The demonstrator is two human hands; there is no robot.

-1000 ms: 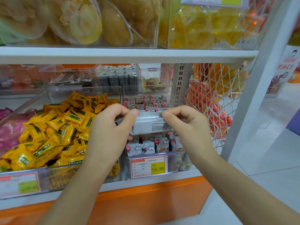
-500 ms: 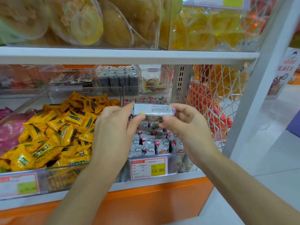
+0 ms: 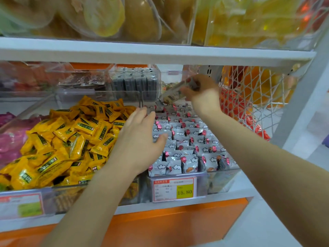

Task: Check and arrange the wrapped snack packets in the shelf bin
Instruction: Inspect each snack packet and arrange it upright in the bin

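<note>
Shop shelf (image 3: 160, 56), clear bin (image 3: 220, 182) of grey packets (image 3: 187, 138) in rows. Right grip (image 3: 204, 93) pinches one packet (image 3: 170, 92), tilted, at bin's 12 o'clock. Left grip (image 3: 140, 139) wide, fingers straight, over 9 o'clock edge. Risks: loose pinch drops packet crooked; left grip brushes rows, topples them; packet slips into yellow packets (image 3: 71, 139) at 9 o'clock
</note>
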